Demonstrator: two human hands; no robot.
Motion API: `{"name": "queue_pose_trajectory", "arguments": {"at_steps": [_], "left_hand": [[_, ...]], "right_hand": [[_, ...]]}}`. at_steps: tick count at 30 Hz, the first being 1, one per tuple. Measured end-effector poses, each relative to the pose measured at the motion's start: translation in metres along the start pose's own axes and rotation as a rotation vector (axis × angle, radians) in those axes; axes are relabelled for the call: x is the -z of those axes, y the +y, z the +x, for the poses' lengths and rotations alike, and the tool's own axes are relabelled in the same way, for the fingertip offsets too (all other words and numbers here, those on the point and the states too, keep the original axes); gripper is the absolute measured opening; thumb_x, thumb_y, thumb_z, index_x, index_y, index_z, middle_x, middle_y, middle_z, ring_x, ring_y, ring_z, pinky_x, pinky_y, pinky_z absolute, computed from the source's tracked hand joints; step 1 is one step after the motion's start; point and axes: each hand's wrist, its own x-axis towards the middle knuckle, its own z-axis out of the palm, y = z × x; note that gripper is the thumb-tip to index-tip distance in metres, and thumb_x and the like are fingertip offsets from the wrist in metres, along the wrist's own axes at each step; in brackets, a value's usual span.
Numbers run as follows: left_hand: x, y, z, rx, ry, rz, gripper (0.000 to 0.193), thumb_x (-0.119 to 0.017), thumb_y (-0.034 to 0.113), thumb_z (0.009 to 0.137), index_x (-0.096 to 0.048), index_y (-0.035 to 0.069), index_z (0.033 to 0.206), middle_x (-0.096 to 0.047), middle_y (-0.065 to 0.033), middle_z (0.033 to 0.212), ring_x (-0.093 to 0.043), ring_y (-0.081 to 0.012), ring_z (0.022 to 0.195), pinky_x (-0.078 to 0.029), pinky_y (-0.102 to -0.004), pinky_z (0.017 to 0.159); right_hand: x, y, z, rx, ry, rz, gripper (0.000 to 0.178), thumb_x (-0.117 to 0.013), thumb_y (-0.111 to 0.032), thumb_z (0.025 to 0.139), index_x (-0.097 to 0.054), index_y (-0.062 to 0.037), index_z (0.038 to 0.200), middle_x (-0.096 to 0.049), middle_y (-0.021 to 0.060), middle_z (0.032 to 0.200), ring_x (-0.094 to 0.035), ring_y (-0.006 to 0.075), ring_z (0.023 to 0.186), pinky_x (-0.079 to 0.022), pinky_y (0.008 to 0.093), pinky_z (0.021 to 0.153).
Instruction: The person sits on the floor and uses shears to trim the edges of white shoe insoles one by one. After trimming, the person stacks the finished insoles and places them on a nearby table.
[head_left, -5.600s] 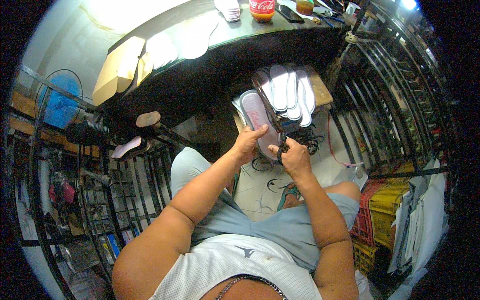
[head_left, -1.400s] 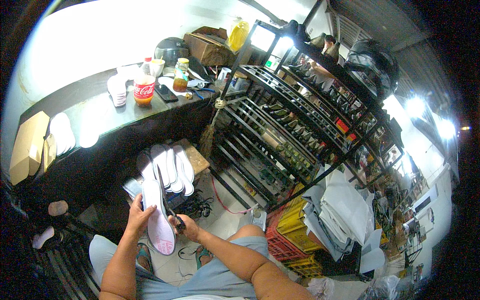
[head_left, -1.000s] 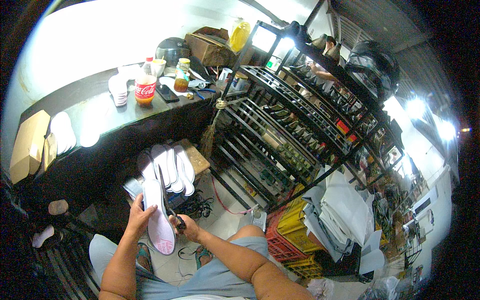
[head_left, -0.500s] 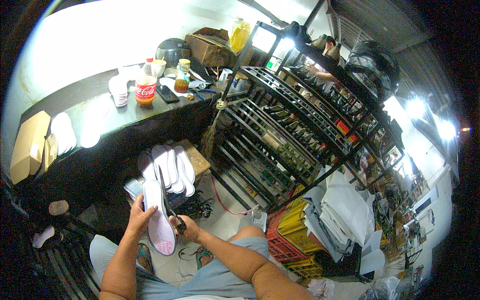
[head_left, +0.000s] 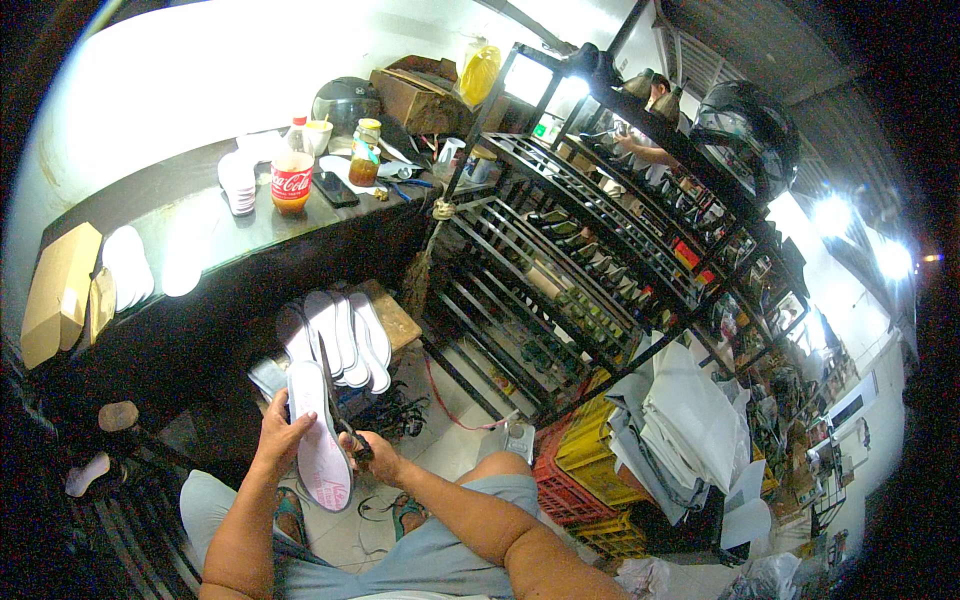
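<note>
My left hand (head_left: 285,434) pinches a pale insole (head_left: 322,462) with a dark edge and red print near its heel, thumb on top. Closed to the right of it, my right hand (head_left: 375,459) grips a long, narrow dark tool (head_left: 362,450). The tool lies along the insole's right edge; its exact kind is hard to make out. Just beyond my hands, several white insoles (head_left: 345,335) with dark rims are fanned out on a wooden board (head_left: 397,318). A bundle of dark strips (head_left: 400,412) hangs or lies below them.
Along the wall, a bench (head_left: 265,222) carries a soda bottle (head_left: 291,182), a phone (head_left: 335,188), a glue jar (head_left: 364,165), white insole stacks (head_left: 126,265) and a cardboard box (head_left: 60,295). To the right stand a black metal rack (head_left: 560,330) and plastic crates (head_left: 600,450). Another person (head_left: 650,150) is behind the rack.
My hands, the insole and the dark tool hold almost the same place; the insole has tilted very slightly. The person behind the rack has moved an arm.
</note>
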Motion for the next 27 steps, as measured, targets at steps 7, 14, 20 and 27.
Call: {"name": "queue_pose_trajectory", "arguments": {"at_steps": [7, 14, 20, 27], "left_hand": [[0.0, 0.002, -0.001, 0.0, 0.005, 0.036, 0.051, -0.069, 0.003, 0.084, -0.046, -0.002, 0.129, -0.059, -0.0105, 0.115, -0.059, -0.0169, 0.101, -0.049, -0.0301, 0.087], [0.0, 0.004, -0.002, -0.006, -0.001, 0.078, 0.053, -0.068, 0.004, 0.084, -0.046, -0.002, 0.131, -0.059, -0.0106, 0.115, -0.059, -0.0171, 0.101, -0.049, -0.0306, 0.087], [-0.001, 0.006, -0.003, -0.01, 0.012, 0.096, 0.054, -0.069, 0.005, 0.083, -0.045, -0.003, 0.131, -0.059, -0.0115, 0.117, -0.059, -0.0181, 0.103, -0.049, -0.0313, 0.089], [-0.001, 0.006, -0.003, -0.007, 0.012, 0.099, 0.054, -0.069, 0.005, 0.083, -0.045, -0.003, 0.131, -0.059, -0.0112, 0.117, -0.059, -0.0181, 0.103, -0.048, -0.031, 0.089]], "right_hand": [[0.001, 0.007, 0.001, -0.003, -0.039, 0.089, 0.049, -0.053, -0.06, 0.094, -0.058, -0.0122, 0.084, -0.053, -0.0052, 0.069, -0.049, 0.0074, 0.061, -0.038, 0.024, 0.056], [0.003, 0.014, 0.004, -0.031, -0.067, 0.141, 0.036, -0.055, -0.047, 0.097, -0.059, -0.0128, 0.088, -0.053, -0.0063, 0.071, -0.049, 0.0069, 0.061, -0.039, 0.0244, 0.056], [0.0, 0.003, -0.001, 0.004, -0.054, 0.14, 0.046, -0.055, -0.057, 0.094, -0.058, -0.0125, 0.085, -0.053, -0.0053, 0.069, -0.049, 0.0082, 0.061, -0.04, 0.0251, 0.056], [-0.002, -0.01, -0.005, -0.032, -0.007, 0.011, 0.058, -0.053, -0.068, 0.089, -0.056, -0.0115, 0.079, -0.052, -0.0031, 0.067, -0.049, 0.0095, 0.059, -0.041, 0.0261, 0.056]]}}
